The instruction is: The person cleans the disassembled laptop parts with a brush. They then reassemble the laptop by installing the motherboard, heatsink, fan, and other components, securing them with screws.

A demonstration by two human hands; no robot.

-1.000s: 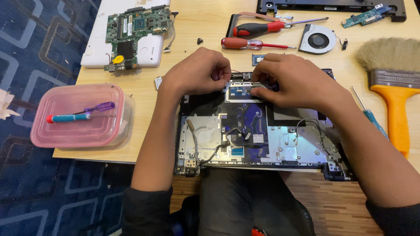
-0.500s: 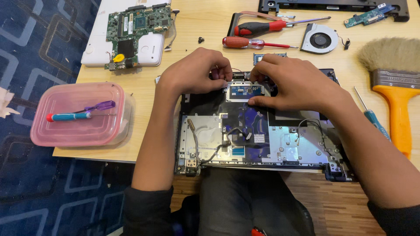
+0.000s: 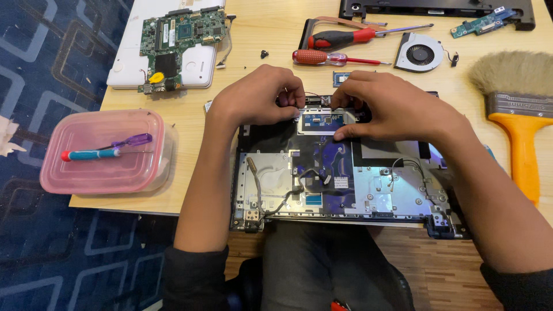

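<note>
Hands (image 3: 322, 106) on laptop chassis (image 3: 345, 173), small board (image 3: 322, 121)

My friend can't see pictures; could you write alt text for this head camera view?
Two bare hands, left hand and right hand, press fingertips on a small blue board inside an opened laptop base on a wooden table. Screwdrivers, fan, paintbrush lie nearby.

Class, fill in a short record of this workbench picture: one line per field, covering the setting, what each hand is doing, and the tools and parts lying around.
Setting: wooden table, blue patterned floor
Main item: opened laptop base
Left hand: fingertips on the base's upper edge, by a thin wire
Right hand: thumb pressing the small blue board
Tools: two red screwdrivers, orange-handled brush
Loose parts: green circuit board, cooling fan
Container: pink box with small screwdrivers on its lid
</note>
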